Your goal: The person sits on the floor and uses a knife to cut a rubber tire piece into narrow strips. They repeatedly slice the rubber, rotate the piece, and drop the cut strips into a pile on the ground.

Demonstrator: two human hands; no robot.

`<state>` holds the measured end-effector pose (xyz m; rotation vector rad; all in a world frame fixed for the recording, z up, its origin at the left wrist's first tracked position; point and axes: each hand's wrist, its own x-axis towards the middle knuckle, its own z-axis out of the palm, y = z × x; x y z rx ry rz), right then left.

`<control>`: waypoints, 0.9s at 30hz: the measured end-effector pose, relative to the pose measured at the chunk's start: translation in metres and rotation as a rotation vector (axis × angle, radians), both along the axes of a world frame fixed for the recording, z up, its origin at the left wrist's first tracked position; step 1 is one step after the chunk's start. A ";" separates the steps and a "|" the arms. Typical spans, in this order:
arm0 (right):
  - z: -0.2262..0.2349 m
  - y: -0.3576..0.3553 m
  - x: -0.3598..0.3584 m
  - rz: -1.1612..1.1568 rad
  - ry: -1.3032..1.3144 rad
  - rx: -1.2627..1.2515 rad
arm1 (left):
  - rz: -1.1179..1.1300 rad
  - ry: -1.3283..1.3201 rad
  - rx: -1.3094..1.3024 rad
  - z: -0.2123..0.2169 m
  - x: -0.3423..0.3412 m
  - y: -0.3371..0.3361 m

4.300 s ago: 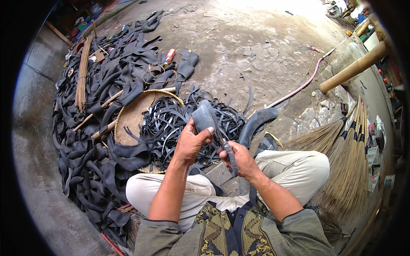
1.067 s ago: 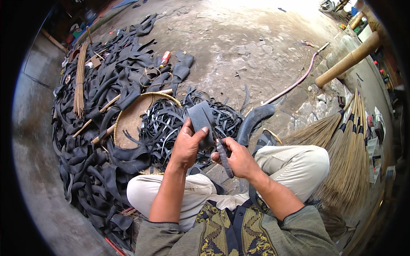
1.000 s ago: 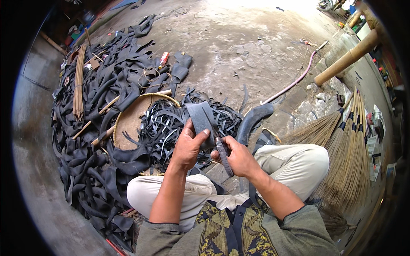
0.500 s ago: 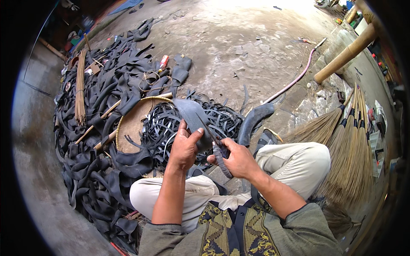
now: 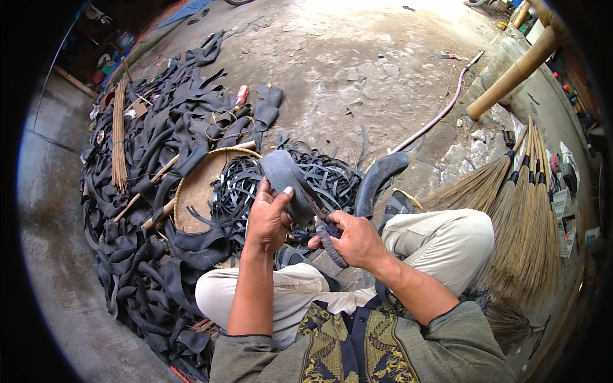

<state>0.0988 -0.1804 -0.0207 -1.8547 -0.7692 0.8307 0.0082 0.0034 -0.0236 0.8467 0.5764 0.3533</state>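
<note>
In my left hand (image 5: 268,216) is a wide, curved piece of black rubber (image 5: 284,177), held between thumb and fingers. My right hand (image 5: 355,240) grips a pair of scissors (image 5: 327,241) by wrapped handles. The scissor blades lie along the right edge of the rubber piece, partly hidden behind it. Beneath both hands, a heap of thin cut rubber strips (image 5: 239,191) lies in and around a round woven tray (image 5: 198,185) with a pale rim. A thick curved length of black rubber tube (image 5: 383,182) rests on the ground beyond my right hand.
A large pile of black rubber scraps (image 5: 153,255) covers the left side, with a bundle of thin sticks (image 5: 119,140) and a red-and-white can (image 5: 241,97) on it. Grass brooms (image 5: 517,223) lean at the right, near a bamboo pole (image 5: 511,76). A pink hose (image 5: 440,115) stretches across the ground.
The rubber piece has turned in my left hand, now showing a curled upper edge. The scissor blades have swung in closer to its side. Both hands stay in nearly the same place.
</note>
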 end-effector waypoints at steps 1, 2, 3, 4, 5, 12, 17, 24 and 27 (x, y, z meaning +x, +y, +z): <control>0.001 -0.001 -0.001 0.009 -0.052 -0.029 | 0.014 -0.002 0.007 0.000 -0.001 -0.001; 0.002 0.000 -0.001 0.022 -0.100 -0.060 | 0.028 -0.006 0.015 -0.001 -0.001 -0.002; 0.004 0.001 0.000 0.014 -0.158 -0.050 | 0.044 0.012 0.017 -0.001 -0.001 -0.004; 0.005 0.002 0.000 0.009 -0.210 -0.043 | 0.024 0.032 0.032 -0.002 -0.002 -0.007; 0.007 0.003 0.000 0.005 -0.263 -0.061 | 0.000 0.018 0.030 -0.002 -0.002 -0.009; 0.012 0.002 0.006 -0.019 -0.177 -0.118 | -0.088 0.004 0.017 -0.002 0.001 -0.017; 0.006 0.000 0.003 0.010 -0.188 -0.121 | -0.064 0.020 0.021 -0.003 0.001 -0.013; 0.006 0.000 -0.003 0.017 -0.232 -0.035 | 0.063 -0.018 0.001 -0.003 -0.001 -0.003; 0.005 0.003 0.000 -0.004 -0.338 -0.006 | 0.001 0.004 0.017 -0.005 -0.002 -0.010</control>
